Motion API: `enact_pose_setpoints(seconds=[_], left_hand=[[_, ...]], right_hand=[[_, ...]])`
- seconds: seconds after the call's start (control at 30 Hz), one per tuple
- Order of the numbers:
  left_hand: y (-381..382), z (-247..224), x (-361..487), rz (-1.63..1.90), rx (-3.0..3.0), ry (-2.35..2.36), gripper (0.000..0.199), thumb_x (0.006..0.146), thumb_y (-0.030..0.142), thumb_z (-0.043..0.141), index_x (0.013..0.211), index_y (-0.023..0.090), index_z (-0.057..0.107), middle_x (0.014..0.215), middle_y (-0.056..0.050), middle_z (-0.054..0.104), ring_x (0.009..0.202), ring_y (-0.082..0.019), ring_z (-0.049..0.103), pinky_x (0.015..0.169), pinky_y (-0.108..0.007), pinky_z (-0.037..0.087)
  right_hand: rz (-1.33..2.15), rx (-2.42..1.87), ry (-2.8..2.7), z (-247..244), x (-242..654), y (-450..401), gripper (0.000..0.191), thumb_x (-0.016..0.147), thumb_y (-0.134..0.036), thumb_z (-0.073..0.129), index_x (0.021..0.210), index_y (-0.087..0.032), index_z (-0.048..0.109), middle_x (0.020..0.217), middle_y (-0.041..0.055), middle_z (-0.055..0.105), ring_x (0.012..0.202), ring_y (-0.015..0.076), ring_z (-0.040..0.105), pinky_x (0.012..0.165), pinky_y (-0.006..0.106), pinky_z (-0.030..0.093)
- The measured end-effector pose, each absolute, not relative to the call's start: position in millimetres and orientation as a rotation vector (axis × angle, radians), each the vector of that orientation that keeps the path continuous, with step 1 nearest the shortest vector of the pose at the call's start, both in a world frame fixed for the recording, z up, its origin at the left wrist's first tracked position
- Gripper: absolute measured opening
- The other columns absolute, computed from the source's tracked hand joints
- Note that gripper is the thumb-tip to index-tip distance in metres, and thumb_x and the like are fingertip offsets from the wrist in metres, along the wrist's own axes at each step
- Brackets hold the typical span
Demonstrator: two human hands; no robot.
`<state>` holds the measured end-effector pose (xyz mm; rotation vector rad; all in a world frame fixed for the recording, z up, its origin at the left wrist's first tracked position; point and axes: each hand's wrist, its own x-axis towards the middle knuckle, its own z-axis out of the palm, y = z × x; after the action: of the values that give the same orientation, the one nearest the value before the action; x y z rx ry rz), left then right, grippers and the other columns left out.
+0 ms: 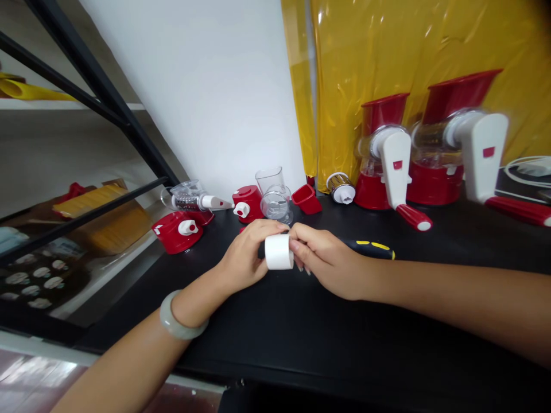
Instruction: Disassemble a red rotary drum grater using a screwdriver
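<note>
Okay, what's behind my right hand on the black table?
Just behind your right hand, part of a dark handle with yellow marks shows; farther back sits a metal drum. The handle's other end is covered by the hand.

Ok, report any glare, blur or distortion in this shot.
Head view: glare streaks the yellow plastic and whitens patches of floor at lower left; head view: the far-right grater looks smeared and slanted; head view: the held white roll is bright, showing little surface detail.

Pale grey-green bangle [174,326], smooth, rounded, glossy, circling the left wrist [201,305], both forearms [138,350] bare
</note>
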<state>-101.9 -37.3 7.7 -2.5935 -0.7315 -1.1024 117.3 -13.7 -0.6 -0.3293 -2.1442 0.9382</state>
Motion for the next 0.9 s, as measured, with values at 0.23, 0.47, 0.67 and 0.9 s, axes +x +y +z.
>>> enact_pose_setpoints(seconds=[0.23,0.47,0.67,0.9], left_hand=[[-41,10,-100,-1.085,-2.604,-0.601,0.058,0.084,0.020,0.072,0.136,0.025,0.047,0.115,-0.013,0.067,0.107,-0.024,0.068,0.086,-0.040,0.061],[-44,9,-95,-1.161,-2.510,-0.569,0.054,0.086,0.025,0.072,0.134,0.028,0.047,0.111,-0.008,0.067,0.104,-0.022,0.069,0.085,-0.041,0.061],[-37,-3,-101,-1.219,-2.403,-0.581,0.049,0.088,0.027,0.070,0.131,0.032,0.050,0.109,-0.005,0.066,0.104,-0.021,0.067,0.084,-0.041,0.059],[-31,-14,-103,-1.283,-2.311,-0.638,0.052,0.085,0.037,0.074,0.129,0.042,0.046,0.109,-0.002,0.064,0.097,-0.022,0.068,0.078,-0.043,0.060]], right_hand=[[0.770,-0.173,-2.171,0,121,-20,0.021,0.106,-0.022,0.033,0.086,-0.023,0.041,0.073,-0.0032,0.049,0.061,0.0119,0.047,0.061,0.027,0.039],[0.609,-0.187,-2.167,-4,120,-25,0.016,0.106,-0.024,0.033,0.092,-0.023,0.040,0.078,-0.0007,0.050,0.066,0.0136,0.048,0.062,0.028,0.041],[0.610,-0.135,-2.106,-7,117,-26,0.020,0.105,-0.021,0.035,0.086,-0.024,0.038,0.079,-0.0009,0.051,0.071,0.0136,0.052,0.064,0.027,0.041],[0.709,-0.150,-2.085,-7,118,-29,0.025,0.105,-0.022,0.033,0.081,-0.025,0.037,0.065,-0.0051,0.044,0.055,0.0125,0.043,0.063,0.029,0.042]])
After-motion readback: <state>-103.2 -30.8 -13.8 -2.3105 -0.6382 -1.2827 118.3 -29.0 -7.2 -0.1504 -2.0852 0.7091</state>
